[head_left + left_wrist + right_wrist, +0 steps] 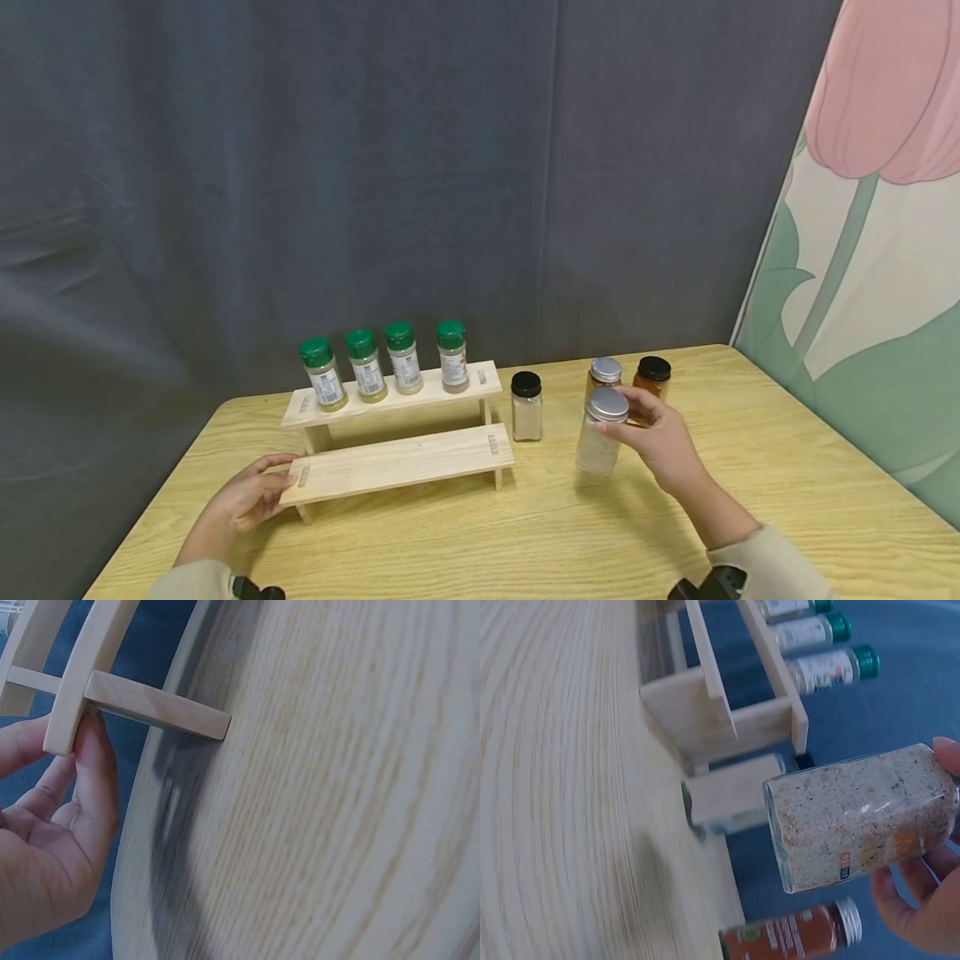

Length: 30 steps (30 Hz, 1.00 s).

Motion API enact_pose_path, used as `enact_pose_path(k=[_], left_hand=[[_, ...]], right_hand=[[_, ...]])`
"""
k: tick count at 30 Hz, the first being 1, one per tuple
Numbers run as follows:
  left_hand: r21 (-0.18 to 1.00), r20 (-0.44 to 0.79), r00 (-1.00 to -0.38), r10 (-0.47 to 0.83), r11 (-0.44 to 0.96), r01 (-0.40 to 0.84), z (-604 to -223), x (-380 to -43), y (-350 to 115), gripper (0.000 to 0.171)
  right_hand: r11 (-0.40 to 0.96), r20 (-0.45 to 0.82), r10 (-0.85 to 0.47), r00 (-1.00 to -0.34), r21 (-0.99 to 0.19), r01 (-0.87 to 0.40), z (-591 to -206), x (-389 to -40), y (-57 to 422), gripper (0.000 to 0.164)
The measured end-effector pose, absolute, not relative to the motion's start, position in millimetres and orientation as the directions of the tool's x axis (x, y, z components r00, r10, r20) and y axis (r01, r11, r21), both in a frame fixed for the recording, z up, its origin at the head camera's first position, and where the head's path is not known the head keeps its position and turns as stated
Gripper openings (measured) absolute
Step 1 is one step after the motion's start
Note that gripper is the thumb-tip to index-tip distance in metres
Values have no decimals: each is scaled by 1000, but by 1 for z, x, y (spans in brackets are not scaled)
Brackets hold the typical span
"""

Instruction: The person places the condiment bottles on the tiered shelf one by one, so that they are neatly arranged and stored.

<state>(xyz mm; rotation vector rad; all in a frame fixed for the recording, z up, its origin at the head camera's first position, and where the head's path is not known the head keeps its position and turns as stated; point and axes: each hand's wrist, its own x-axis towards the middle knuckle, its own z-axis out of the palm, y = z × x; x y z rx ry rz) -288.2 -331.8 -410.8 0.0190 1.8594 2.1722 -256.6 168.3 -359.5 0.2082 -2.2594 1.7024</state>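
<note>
- Gripping the speckled jar up near its silver lid with the right hand, thumb across the front, fingers round behind!
- Hanging just off the table, judging by shadow; long axis close to upright.
- Lying directly left of the right palm, so far nearer to that hand than to the left.
- Pinching the left end of the lower step with the left hand, well apart from the jar.
- Stretching lengthwise from that pinch toward the jar: left to right, right end slightly farther off.
- Look between: black-lidded jar upright, just beside the step's right end, a little beyond.
- Behind the speckled jar, another silver-lidded jar, partly hidden.
</note>
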Motion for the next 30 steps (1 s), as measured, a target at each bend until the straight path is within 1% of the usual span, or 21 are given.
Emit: enact_pose_path(k=[4,11,18,22,26,30], left_hand=[[971,-181,-965,190,-122,-206,-413,-288,-334,29],[970,-191,-968,165,-121,-212,-413,-288,-333,32],[970,-186,-971,152,-130,-206,-414,-290,-331,32],[968,-183,-969,165,-140,-207,-413,-289,-331,30],[974,-180,-971,154,-106,-198,-411,-289,-331,32],[979,-178,-973,144,-73,-190,-411,-290,-330,35]], right_hand=[[276,321,48,-946,-915,-296,-358,-255,156,51],[201,355,-21,-935,-914,-352,-358,-254,139,48],[199,391,-82,-917,-895,-400,-354,-250,125,46],[197,391,-104,-914,-893,-405,-349,-248,117,46],[175,395,-132,-909,-893,-414,-344,-248,106,46],[147,362,-157,-919,-912,-384,-337,-248,95,48]])
